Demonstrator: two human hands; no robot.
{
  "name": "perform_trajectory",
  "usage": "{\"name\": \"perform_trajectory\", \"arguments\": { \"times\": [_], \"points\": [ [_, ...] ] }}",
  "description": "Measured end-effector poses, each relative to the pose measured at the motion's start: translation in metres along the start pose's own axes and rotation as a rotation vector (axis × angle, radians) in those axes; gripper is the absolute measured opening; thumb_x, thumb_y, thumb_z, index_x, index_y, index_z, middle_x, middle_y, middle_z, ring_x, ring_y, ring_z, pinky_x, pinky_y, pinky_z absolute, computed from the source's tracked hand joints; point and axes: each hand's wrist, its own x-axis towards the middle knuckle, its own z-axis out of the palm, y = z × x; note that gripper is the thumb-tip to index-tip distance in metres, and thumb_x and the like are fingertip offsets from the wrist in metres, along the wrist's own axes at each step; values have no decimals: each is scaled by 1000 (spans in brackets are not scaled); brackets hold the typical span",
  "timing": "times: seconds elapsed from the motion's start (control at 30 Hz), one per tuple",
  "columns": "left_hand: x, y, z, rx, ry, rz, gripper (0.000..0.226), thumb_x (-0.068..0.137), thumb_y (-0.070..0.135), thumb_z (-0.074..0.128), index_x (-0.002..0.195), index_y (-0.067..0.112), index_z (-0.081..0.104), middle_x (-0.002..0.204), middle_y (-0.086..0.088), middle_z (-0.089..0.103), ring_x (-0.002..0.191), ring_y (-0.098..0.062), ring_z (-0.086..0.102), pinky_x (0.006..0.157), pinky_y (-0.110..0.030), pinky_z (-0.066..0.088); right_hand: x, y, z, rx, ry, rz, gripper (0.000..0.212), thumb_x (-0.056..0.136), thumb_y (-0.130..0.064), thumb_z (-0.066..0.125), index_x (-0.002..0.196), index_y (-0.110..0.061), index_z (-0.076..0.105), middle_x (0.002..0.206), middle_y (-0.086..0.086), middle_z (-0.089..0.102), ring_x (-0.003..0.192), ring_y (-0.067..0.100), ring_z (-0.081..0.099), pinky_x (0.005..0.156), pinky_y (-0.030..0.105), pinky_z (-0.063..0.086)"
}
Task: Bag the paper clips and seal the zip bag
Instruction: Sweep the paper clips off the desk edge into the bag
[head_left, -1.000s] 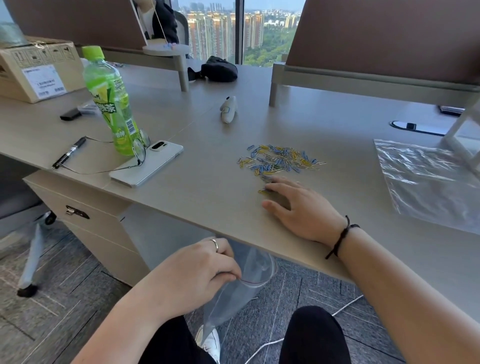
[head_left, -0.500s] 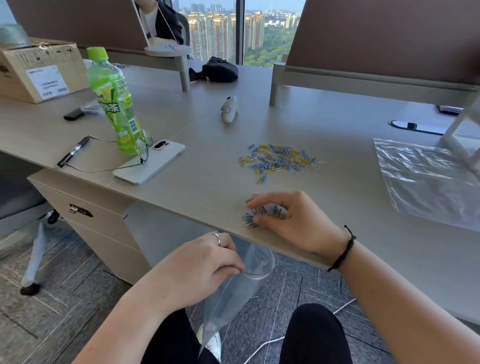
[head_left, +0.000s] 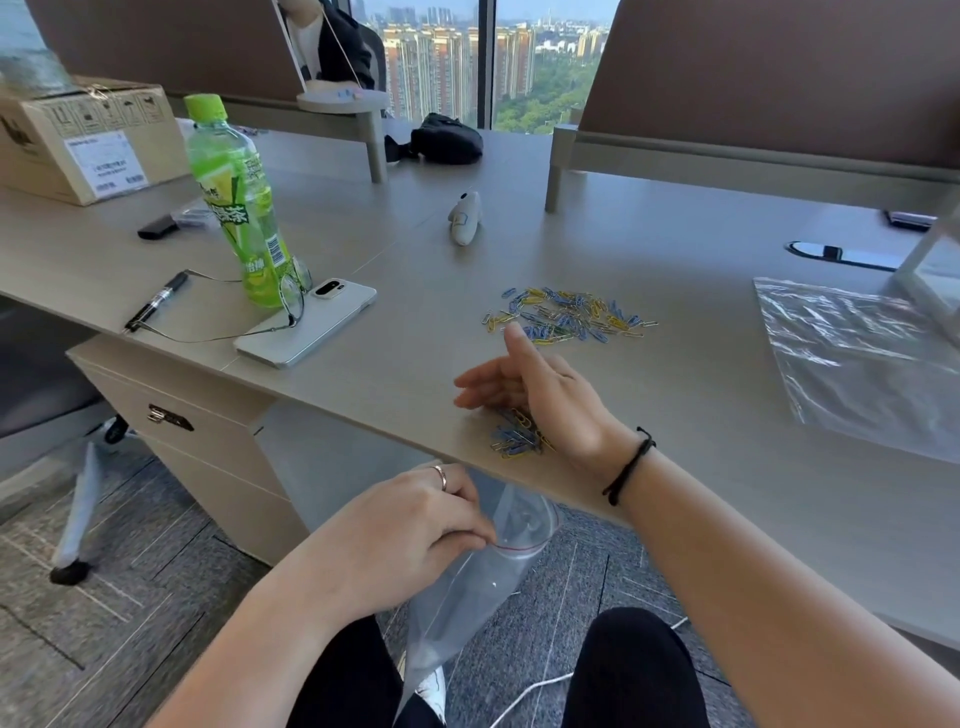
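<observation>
Head view: bottle (head_left: 236, 200), phone (head_left: 306, 325) (left of clips (head_left: 569, 314))

Right hand (head_left: 540, 395): a second ago flat on the desk (head_left: 727, 499), fingers at the near edge of the main paper clip pile (head_left: 571, 314). Half a second ago curled over a small batch, dragged toward the desk's front edge. Now the hand is opened out and turned on its edge, thumb up, fingers straight and pointing left.

Small batch of clips (head_left: 517, 434): now lies uncovered just beside the heel of that hand, close to the front edge, well apart from the main pile.

Main pile: thinner along its near side than a second ago.
</observation>
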Motion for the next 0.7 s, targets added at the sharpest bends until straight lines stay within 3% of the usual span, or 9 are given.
{"name": "perform_trajectory", "arguments": {
  "times": [0.1,0.3,0.7],
  "points": [
    [0,0,0,-4,-3,5,14,92,32,64,101,36,75,95,16,59,91,1,54,79,-25,48,0,-3,3,103,-34,28,77,102,-55,20,99,1,72,95,26,74,82,25,71,80,31,53],
    [1,2,3,-11,-4,16,15,92,34,63,102,38,74,96,16,60,92,0,56,80,-27,49,-3,-2,5,147,-56,57,84,97,-65,19,94,-1,73,95,26,73,80,31,70,81,41,52],
    [1,5,-1,-7,14,1,20,91,40,59,103,40,74,97,18,60,89,10,50,78,-8,37,-18,-1,24,196,-19,33,78,99,-60,20,94,-2,71,84,23,68,69,29,65,61,35,52]
  ]
}}
